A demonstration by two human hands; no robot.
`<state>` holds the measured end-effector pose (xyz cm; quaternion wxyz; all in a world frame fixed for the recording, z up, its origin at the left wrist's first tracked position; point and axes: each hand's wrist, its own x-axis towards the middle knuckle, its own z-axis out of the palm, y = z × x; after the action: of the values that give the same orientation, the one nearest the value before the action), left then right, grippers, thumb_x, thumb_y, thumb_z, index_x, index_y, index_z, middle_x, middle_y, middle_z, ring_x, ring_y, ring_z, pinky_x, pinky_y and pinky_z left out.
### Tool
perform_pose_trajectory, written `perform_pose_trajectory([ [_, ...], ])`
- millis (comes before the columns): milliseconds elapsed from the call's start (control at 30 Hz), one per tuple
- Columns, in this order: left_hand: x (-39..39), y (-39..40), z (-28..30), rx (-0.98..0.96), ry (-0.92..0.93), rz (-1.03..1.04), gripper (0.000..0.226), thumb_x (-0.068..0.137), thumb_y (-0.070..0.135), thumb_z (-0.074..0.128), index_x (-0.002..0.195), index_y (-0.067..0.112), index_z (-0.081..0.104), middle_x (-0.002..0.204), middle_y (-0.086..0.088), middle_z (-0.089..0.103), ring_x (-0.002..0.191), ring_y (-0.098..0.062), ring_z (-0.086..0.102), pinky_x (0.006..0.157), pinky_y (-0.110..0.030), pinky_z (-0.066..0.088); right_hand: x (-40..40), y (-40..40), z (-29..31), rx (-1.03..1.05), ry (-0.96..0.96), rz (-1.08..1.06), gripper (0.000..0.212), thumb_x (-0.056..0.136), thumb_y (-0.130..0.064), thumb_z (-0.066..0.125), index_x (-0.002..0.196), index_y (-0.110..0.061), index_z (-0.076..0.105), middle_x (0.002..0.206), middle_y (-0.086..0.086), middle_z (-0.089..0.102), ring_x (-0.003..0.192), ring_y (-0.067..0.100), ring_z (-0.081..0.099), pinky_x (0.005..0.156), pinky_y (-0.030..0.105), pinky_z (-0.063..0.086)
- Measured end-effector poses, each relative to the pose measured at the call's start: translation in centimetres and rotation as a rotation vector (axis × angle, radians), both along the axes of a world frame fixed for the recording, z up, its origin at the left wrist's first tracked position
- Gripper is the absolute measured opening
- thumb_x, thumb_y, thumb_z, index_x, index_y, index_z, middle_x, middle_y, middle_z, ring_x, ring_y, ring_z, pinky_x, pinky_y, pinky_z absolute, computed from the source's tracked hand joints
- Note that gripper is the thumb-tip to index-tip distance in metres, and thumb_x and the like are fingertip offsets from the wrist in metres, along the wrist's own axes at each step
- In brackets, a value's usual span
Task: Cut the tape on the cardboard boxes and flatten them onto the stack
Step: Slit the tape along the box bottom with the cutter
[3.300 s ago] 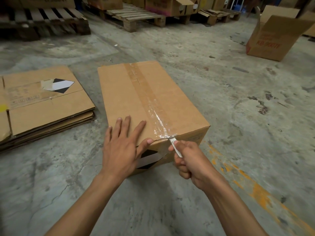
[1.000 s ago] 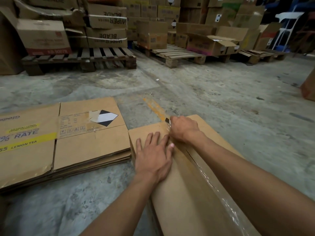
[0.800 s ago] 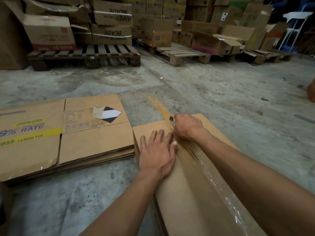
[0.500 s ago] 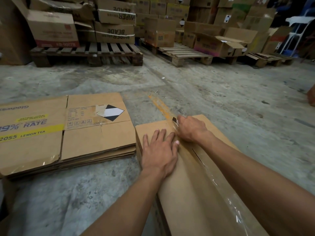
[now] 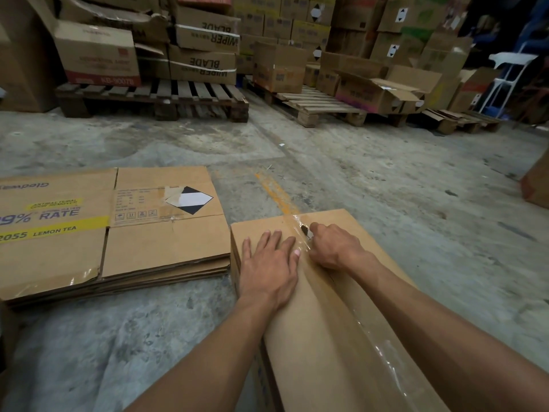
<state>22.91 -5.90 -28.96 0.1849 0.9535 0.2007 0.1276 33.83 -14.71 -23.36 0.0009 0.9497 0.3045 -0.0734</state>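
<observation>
Right hand [image 5: 335, 246] grips blade [image 5: 306, 232] (near box's [image 5: 300, 331] far edge).

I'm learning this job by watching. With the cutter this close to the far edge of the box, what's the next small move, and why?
Probably push the cutter on through the last strip of tape to the box top's far edge. The right hand grips it just short of that edge, while the left hand lies flat beside the seam, steadying the box.
</observation>
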Motion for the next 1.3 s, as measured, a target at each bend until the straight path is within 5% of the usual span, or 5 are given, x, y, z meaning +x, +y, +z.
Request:
perform_pose_trajectory([
  [867,-0.1,0.3,-0.1,0.08,0.08,-0.047,0.052,0.095,0.065,0.022,0.144,0.052,0.034,0.16,0.002,0.024,0.15,-0.018,0.011,0.12,-0.052,0.003,-8.8,-11.3,0.6,0.0,0.018,0.025,0.019,0.096,-0.023,0.034,0.111,-0.019,0.044,0.094,0.009,0.055,0.098,0.034,0.057,0.068,0.036,0.033],
  [1133,-0.2,0.3,-0.2,0.125,0.022,-0.04,0.05,0.095,0.063,0.027,0.14,0.048,0.044,0.153,0.004,0.038,0.146,-0.017,0.025,0.118,-0.052,0.013,-12.7,-15.8,0.1,0.059,-0.009,-0.021,0.003,0.097,-0.027,0.03,0.095,-0.026,0.028,0.072,-0.002,0.036,0.079,0.033,0.045,0.066,0.038,0.032],
  [1300,-0.3,0.4,-0.2,0.117,-0.072,-0.06,0.045,0.095,0.061,0.033,0.124,0.041,0.061,0.136,0.011,0.057,0.134,-0.015,0.044,0.11,-0.05,0.029,-14.1,-17.0,-1.1,0.1,-0.038,-0.072,0.017,0.095,-0.023,0.032,0.111,-0.026,0.035,0.071,-0.004,0.033,0.076,0.031,0.041,0.066,0.038,0.035],
])
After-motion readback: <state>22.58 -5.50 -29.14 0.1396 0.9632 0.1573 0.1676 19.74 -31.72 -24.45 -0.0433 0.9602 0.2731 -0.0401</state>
